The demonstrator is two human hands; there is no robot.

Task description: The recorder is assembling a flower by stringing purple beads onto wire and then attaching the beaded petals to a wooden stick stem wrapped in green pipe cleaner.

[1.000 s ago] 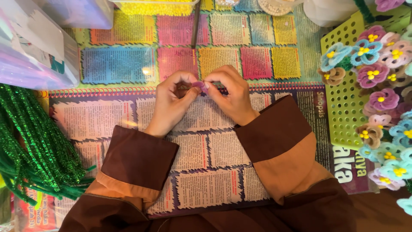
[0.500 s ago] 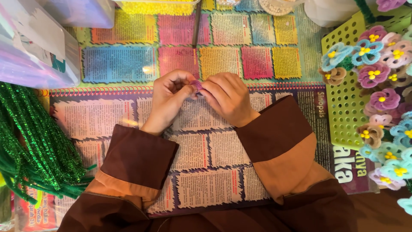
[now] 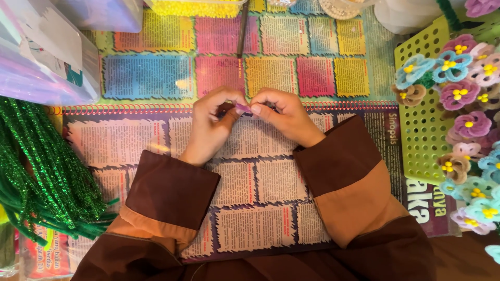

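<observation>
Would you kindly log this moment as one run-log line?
left hand: pinching purple piece | right hand: pinching same piece | surface: newspaper | left: green pipe cleaners | right: flowers

Clear plastic package (image 3: 36, 57) top left; red package (image 3: 44, 255) bottom left.

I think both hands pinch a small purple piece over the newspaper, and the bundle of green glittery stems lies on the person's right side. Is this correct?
Not quite. The head view shows the bundle of green glittery stems on the person's left side, not the right. The rest holds: the left hand and right hand pinch a small purple piece over the newspaper.
</observation>
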